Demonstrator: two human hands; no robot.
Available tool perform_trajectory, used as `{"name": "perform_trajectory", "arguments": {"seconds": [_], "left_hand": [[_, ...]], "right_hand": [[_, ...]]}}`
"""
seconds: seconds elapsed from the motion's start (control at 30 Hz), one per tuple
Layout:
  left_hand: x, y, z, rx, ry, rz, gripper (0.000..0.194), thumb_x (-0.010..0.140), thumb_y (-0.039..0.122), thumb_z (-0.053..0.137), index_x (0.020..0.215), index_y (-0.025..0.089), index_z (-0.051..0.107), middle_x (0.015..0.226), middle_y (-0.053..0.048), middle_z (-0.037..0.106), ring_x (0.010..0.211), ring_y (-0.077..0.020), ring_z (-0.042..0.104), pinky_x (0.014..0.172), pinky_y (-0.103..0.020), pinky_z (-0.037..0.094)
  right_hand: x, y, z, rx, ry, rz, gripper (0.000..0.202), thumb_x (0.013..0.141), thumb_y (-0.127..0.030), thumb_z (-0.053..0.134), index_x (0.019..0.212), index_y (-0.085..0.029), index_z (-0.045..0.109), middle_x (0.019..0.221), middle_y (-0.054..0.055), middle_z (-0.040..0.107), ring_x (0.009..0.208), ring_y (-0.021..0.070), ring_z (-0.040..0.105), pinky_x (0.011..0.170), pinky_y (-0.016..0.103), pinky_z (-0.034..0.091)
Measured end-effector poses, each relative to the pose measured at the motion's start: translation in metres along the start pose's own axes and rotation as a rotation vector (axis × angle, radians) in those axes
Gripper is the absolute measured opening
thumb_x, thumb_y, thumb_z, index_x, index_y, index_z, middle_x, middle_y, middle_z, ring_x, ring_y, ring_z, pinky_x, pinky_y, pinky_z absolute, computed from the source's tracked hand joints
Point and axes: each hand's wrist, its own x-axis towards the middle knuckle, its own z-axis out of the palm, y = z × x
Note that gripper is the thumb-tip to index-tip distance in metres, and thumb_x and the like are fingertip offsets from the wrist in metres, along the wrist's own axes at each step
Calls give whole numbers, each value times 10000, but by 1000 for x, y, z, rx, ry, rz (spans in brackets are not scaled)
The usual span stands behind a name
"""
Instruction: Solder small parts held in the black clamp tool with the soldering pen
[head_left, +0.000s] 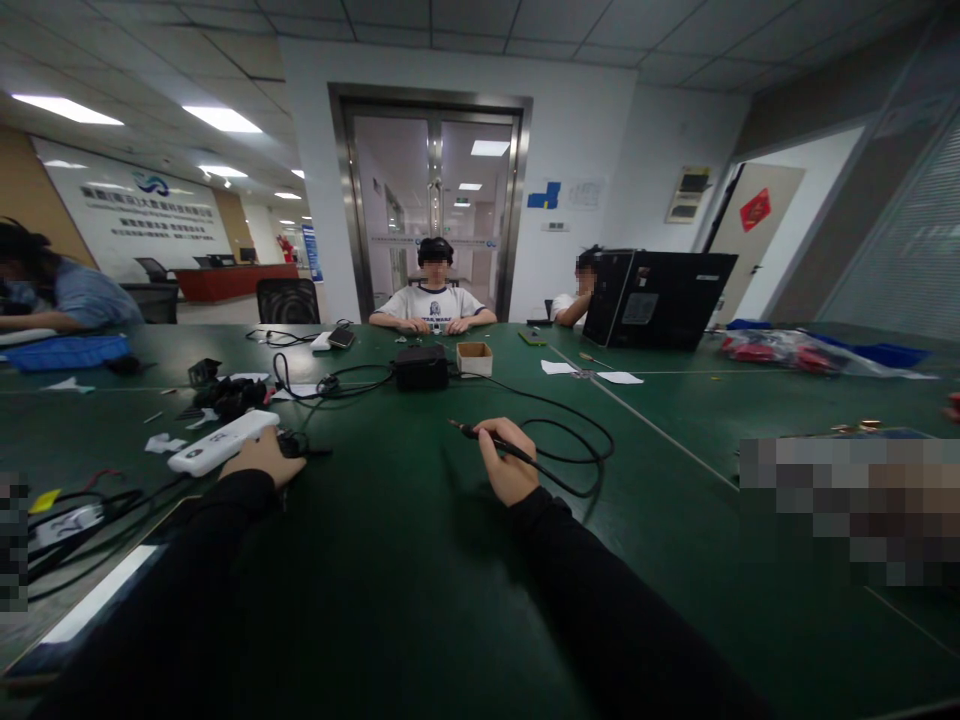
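Observation:
My right hand (507, 462) is closed around the handle of a soldering iron (469, 431), whose tip points left above the green table. From the handle a black cable loops to the right and back towards a black box (421, 368), probably the iron's base unit. My left hand (262, 460) grips the near side of a white power strip (217, 446) close to its right end; some of its fingertips are hidden. Just beyond that hand lie dark cable parts (296, 441). A small open cardboard box (475, 360) stands beside the black box.
Black gadgets (232, 396) and paper scraps clutter the left, with cables and a flat screen-like device (97, 600) nearer me. People sit across and at both sides. A black computer case (656, 300) stands at the right back, near bagged red items (795, 350).

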Motion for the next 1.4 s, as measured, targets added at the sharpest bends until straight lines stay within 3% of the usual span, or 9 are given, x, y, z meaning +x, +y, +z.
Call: {"name": "perform_trajectory", "arguments": {"seconds": [0.1,0.4,0.63,0.77,1.2,1.3,1.4], "left_hand": [[-15,27,0,19,-115,66,746,689,491,574,1320,126,413,1261,-225,546,1126,-349,592,867,-393,483],[-59,121,22,-177,-245,328,727,609,406,677,1248,190,407,1177,-151,577,1030,-284,627,861,-348,487],[-83,170,31,-239,-303,377,713,599,389,699,1226,219,406,1209,-142,531,998,-276,635,794,-329,501],[-88,180,35,-234,-298,396,716,600,400,698,1226,221,398,1194,-134,526,1034,-300,617,833,-345,486],[-85,183,44,-287,-276,458,722,615,400,698,1243,201,404,1189,-164,527,1062,-327,605,865,-375,469],[-84,184,45,-332,-286,458,856,585,410,734,1321,183,360,1256,-207,506,1093,-342,594,873,-386,476],[-74,182,49,-471,-373,409,1095,532,491,777,1433,190,233,1356,-263,450,993,-321,644,779,-371,515]], "right_hand": [[0,0,0,3,-3,-5,176,876,-219,491,780,-208,638,777,28,650,738,179,613,715,297,473],[0,1,2,6,8,2,167,877,-213,492,791,-211,635,787,27,645,757,180,614,725,299,469],[1,-2,1,-7,18,-9,172,871,-195,484,785,-208,632,771,24,638,742,174,610,719,292,461],[1,-3,0,0,23,-13,173,866,-197,483,779,-209,632,760,22,637,734,172,608,707,287,463],[1,0,1,3,13,-14,169,872,-193,486,793,-206,635,781,28,649,753,179,615,726,293,467],[2,0,1,1,16,-24,172,871,-195,484,785,-204,632,778,32,652,748,183,615,722,297,469],[2,0,1,-4,16,-23,174,872,-198,483,784,-203,633,778,33,652,740,182,612,716,300,469]]}}
